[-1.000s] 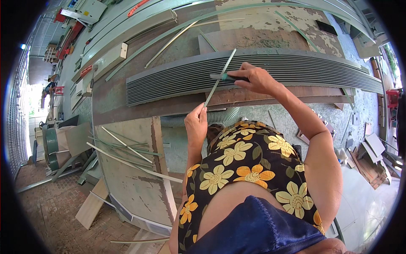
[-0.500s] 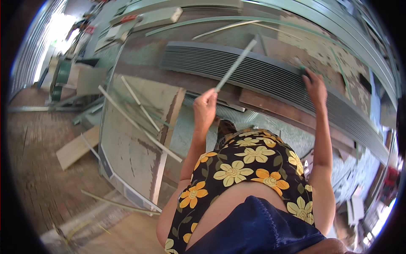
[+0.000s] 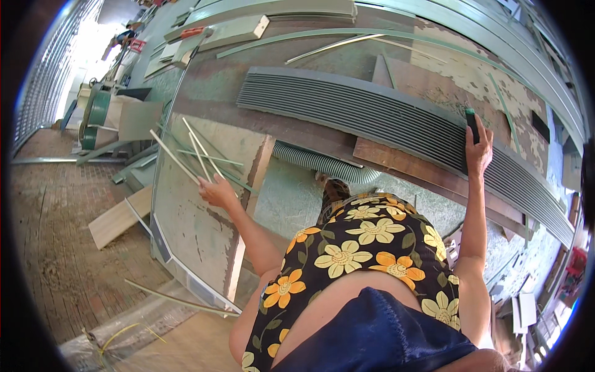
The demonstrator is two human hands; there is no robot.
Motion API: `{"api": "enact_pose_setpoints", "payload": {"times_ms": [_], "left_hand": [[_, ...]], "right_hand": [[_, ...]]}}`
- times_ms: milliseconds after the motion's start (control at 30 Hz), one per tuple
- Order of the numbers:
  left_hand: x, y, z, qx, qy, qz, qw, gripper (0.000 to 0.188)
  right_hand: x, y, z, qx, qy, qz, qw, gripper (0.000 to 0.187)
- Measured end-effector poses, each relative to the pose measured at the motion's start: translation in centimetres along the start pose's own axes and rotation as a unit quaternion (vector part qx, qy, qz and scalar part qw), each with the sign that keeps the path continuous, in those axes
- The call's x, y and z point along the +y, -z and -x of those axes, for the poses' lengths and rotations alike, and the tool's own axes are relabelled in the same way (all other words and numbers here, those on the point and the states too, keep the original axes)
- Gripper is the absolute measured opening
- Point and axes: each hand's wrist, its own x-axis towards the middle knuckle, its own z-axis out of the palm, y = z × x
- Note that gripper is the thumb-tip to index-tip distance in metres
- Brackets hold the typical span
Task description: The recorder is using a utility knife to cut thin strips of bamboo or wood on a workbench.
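My left hand (image 3: 217, 191) is over the pale board on the left. Its fingers are closed around thin pale strips (image 3: 176, 157), whose far ends fan out beyond it. My right hand (image 3: 479, 152) grips a small dark tool with a green end (image 3: 472, 126); its exact kind is unclear. That hand is at the long grey ribbed panel (image 3: 347, 102), which runs slantwise across the workbench. Thin green strips (image 3: 211, 156) lie on the board near my left hand.
Longer strips (image 3: 334, 48) and a red-handled tool (image 3: 193, 32) are at the far side. Below the bench edge runs a ribbed grey hose (image 3: 322, 162). A wooden plank (image 3: 121, 217) rests at the left, and a green-banded machine (image 3: 99, 111) stands behind it.
My left hand has moved left and down from the panel to the strips on the board; the raised greenish strip is no longer upright in it. My right hand has shifted slightly right with the dark tool.
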Motion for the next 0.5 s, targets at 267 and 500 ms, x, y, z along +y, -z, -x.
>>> {"api": "enact_pose_setpoints", "payload": {"times_ms": [267, 500], "left_hand": [[15.9, -3.9, 2.7, -0.089, -0.365, 0.329, 0.867, 0.035], [29.3, -8.5, 5.3, -0.177, -0.502, 0.318, 0.785, 0.033]], "right_hand": [[-0.3, 0.3, 0.3, -0.005, -0.028, -0.023, 0.999, 0.041], [-0.8, 0.9, 0.2, 0.011, -0.048, -0.041, 0.998, 0.041]]}}
